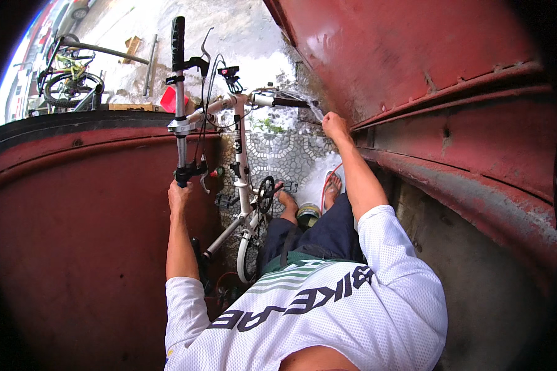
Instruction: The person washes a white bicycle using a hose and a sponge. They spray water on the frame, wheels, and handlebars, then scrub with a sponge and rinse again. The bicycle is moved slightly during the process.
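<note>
A white bicycle (239, 139) stands before me, its handlebar (181, 99) turned with one black grip (178, 44) pointing away. My left hand (179, 196) is wrapped round the near end of this handlebar, by a brake lever (205, 180). Farther right, my right hand (335, 125) is closed beside the end of a dark bicycle part (291, 102). A pale, shiny strip (316, 111) shows at its fingers; its kind is unclear. Below are the crank (265, 193) and a partly hidden white-rimmed wheel (244, 256).
Red metal panels flank me on the left (93, 247) and right (427, 55). A red cord or hose (323, 198) runs near my sandalled foot (332, 185); a round can-like object (307, 214) sits between my feet. Another bicycle (71, 80) stands outside, beyond a red object (168, 99).
</note>
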